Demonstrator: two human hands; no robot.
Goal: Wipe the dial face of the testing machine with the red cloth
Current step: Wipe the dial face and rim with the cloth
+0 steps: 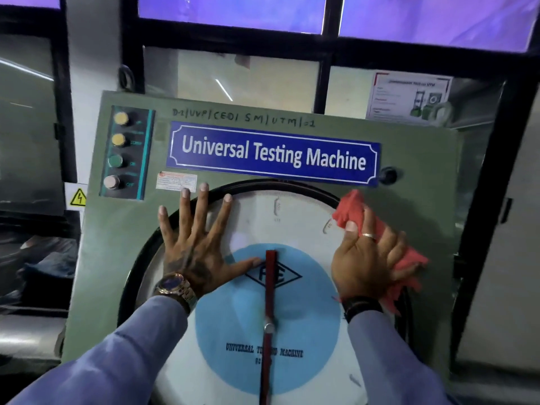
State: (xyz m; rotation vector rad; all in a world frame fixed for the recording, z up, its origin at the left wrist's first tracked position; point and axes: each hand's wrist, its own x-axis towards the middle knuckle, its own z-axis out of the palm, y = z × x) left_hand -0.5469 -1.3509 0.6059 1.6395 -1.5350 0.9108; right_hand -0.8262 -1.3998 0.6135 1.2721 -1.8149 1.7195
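Two hands rested on the round dial face of a green testing machine, one of them pressing a red cloth to it.

The left hand point(195, 247) lay flat on the upper left of the dial face point(295, 217), its fingers point(201, 206) spread wide apart and empty, fingertips reaching the black rim point(146, 252). The right hand point(368, 258) pressed the red cloth point(352, 209) against the dial's upper right edge, its fingers closed over the bunched cloth, which stuck out above and to the right of the hand. A red pointer point(270, 276) stood upright between the hands over a blue disc point(233, 331). Above the dial sat a blue nameplate point(273, 153); four round buttons point(117, 150) lined the machine's upper left.
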